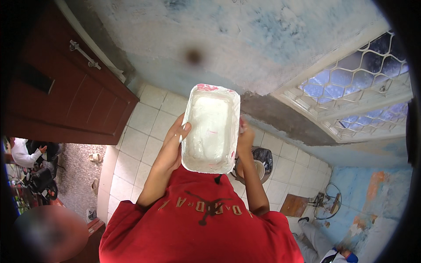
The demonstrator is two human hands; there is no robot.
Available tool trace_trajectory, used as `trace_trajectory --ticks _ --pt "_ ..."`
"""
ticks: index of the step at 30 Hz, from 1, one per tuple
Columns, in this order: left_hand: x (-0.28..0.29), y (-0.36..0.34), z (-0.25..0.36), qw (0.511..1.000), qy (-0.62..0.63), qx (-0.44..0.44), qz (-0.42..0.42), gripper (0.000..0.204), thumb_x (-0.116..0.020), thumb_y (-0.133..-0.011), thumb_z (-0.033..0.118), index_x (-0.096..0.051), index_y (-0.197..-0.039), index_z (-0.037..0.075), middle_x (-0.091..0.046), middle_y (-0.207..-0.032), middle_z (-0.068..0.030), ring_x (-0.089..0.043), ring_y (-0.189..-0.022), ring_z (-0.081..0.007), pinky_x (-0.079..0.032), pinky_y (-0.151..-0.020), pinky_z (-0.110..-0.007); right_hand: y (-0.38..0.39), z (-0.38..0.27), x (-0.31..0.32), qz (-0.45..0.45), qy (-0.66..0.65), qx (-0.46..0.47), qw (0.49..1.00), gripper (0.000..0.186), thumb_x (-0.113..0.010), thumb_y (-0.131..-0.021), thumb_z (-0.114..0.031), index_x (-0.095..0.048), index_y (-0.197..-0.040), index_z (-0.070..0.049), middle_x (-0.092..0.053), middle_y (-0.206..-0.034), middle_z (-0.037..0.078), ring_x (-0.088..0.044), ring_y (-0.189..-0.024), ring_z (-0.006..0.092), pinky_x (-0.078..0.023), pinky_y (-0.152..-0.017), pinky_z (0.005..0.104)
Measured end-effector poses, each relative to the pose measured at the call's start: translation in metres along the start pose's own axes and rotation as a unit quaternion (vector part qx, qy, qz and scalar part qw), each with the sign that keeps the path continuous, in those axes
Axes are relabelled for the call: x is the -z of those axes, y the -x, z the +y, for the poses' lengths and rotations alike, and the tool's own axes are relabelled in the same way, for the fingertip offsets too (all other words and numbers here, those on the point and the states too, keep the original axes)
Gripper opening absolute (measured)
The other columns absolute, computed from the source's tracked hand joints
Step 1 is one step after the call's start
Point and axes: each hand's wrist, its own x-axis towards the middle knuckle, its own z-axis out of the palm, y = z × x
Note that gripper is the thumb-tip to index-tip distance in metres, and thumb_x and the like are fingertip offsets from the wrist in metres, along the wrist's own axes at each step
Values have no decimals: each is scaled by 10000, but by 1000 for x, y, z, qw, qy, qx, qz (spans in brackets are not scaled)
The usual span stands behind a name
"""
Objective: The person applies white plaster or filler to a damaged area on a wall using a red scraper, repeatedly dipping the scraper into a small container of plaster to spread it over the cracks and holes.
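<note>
A paint tray (210, 127), white and rectangular with red smears on its rim, is held up in front of my chest. Wet white paint coats its floor and walls. My left hand (175, 142) grips the tray's left side, thumb over the rim and fingers underneath; a white streak marks the thumb. On the tray's other side, my right hand (245, 138) is closed around something reddish, mostly hidden by the tray's edge and the fingers. I cannot tell whether this hand also touches the tray.
A bucket (259, 168) with black plastic stands on the tiled floor (144, 118) below my right forearm. Ahead is a patchy wall (245, 48); a grilled window (355, 83) is right. The red-brown door (66, 101) stands left. People are at lower right and outside, beside a motorbike (41, 179).
</note>
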Motion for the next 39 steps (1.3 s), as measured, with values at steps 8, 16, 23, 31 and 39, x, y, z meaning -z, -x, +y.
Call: trace_trajectory --ticks 8,16,23,31,39 --pt "8 -21 31 955 -273 -114 -7 646 -580 -943 246 -356 -1471 -52 -491 -1415 -173 -458 -1315 -230 -340 -1100 -344 -34 -103 109 162 -257 7 953 289 -696 -897 -45 -600 -1161 24 -673 -965 78 -609 -869 97 -501 -767 247" --pt "-18 -29 57 905 -398 -146 -34 602 -632 -884 163 -438 -1426 -15 -613 -1271 -187 -579 -1189 -250 -428 -1018 -365 -30 -121 131 108 -30 76 991 289 -734 -855 -57 -627 -1114 16 -704 -896 155 -667 -742 156 -527 -655 287" --pt "-24 -36 63 860 -480 -162 -51 637 -678 -822 201 -477 -1392 0 -630 -1214 -244 -622 -1132 -343 -462 -969 -390 -34 -135 139 75 12 64 995 287 -719 -872 -105 -632 -1123 5 -694 -869 185 -678 -707 208 -526 -629 308" --pt "-39 -42 68 829 -527 -181 -49 659 -685 -807 267 -489 -1378 4 -623 -1228 -261 -620 -1121 -397 -478 -949 -423 -38 -138 144 55 47 20 997 296 -698 -876 -141 -627 -1128 -4 -684 -816 199 -675 -662 263 -514 -619 340" --pt "-43 -59 71 795 -592 -118 -59 661 -696 -810 244 -491 -1372 -36 -639 -1197 -265 -642 -1110 -335 -483 -946 -387 -48 -115 138 -11 2 -28 1000 258 -711 -863 -138 -640 -1072 -6 -697 -811 170 -680 -676 231 -511 -647 346"
